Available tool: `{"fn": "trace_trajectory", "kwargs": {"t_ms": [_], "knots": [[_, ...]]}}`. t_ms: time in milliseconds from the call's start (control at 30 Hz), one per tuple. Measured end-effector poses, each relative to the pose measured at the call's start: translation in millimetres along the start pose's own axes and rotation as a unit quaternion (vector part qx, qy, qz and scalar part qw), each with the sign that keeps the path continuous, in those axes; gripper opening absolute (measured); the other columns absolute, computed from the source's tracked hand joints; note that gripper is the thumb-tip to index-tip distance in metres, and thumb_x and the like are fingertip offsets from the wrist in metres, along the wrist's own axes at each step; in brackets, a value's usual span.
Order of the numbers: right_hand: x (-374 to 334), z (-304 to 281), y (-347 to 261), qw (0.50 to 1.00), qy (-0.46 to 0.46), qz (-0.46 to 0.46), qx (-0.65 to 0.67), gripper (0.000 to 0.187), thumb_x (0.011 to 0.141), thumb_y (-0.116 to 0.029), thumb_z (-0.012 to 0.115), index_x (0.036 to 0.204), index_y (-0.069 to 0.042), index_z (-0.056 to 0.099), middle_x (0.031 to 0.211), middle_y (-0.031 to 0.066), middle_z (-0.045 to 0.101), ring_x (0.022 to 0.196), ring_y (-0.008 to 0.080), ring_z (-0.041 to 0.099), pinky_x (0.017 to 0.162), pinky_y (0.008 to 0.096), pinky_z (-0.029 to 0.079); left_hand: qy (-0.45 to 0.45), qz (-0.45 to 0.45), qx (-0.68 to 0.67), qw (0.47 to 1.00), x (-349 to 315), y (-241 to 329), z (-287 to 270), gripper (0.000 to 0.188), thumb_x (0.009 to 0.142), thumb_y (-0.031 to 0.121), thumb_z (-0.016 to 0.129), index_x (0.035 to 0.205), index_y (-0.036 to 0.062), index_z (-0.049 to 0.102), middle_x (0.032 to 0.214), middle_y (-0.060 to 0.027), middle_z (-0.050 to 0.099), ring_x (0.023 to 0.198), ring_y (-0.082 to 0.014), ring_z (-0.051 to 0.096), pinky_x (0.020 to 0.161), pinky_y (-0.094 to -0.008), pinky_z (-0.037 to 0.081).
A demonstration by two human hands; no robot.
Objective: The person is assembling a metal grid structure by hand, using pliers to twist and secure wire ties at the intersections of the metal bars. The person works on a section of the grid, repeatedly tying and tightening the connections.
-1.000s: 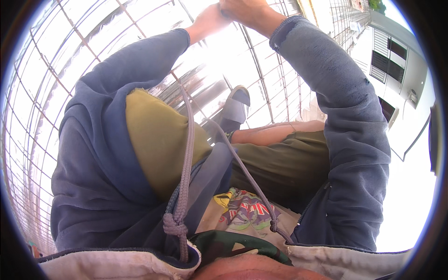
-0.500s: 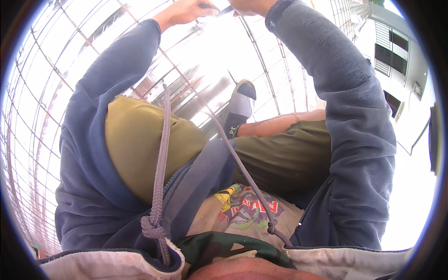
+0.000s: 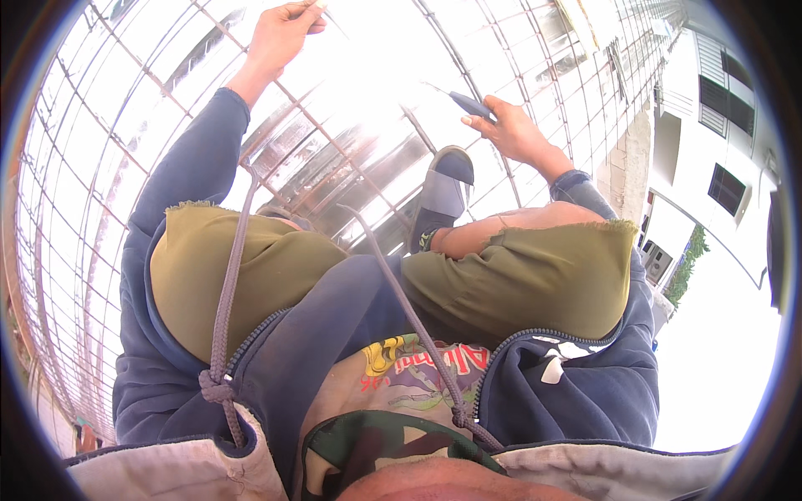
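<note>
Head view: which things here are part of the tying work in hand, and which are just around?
In the work:
- left hand, pinching a thin wire
- right hand, holding a dark-handled tool
- rebar grid under both hands

Just around:
- hoodie drawstrings, hanging loose
- shoe resting on the grid
- white building beyond

At twelve o'clock glare washes out my left hand's thin wire, and my right hand hides most of its dark tool.
</note>
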State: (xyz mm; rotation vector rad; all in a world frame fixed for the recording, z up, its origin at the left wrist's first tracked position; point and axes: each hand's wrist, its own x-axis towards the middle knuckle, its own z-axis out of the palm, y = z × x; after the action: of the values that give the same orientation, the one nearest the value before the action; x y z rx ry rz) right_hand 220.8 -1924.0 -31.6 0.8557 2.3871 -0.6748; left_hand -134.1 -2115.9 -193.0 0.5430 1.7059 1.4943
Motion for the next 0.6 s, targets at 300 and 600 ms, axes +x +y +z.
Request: {"fn": "trace_trajectory", "kwargs": {"t_ms": [300,600], "knots": [[84.9,67.5,-17.4,0.961,0.167,-0.222,-0.003,0.041,0.110,-0.042,0.052,0.094,-0.005,0.051,0.065,0.0211,0.062,0.061,0.0437,0.063,0.055,0.0535,0.049,0.076,-0.020,0.040,0.996,-60.2,26.9,-55.8,0.044,0.099,0.036,0.075,0.129,0.0041,0.074,0.100,-0.0098,0.076,0.097,-0.0189,0.072,0.100,-0.0343,0.052],[93.3,73.5,-7.2,0.975,0.133,-0.178,0.008,0.042,0.111,-0.044,0.046,0.096,-0.005,0.052,0.060,0.0200,0.062,0.060,0.0444,0.064,0.057,0.0550,0.050,0.108,-0.078,0.043,0.990,-103.3,37.9,-51.8,0.043,0.101,0.035,0.073,0.128,0.0011,0.074,0.103,-0.0125,0.077,0.095,-0.0174,0.074,0.097,-0.0329,0.058]]}}
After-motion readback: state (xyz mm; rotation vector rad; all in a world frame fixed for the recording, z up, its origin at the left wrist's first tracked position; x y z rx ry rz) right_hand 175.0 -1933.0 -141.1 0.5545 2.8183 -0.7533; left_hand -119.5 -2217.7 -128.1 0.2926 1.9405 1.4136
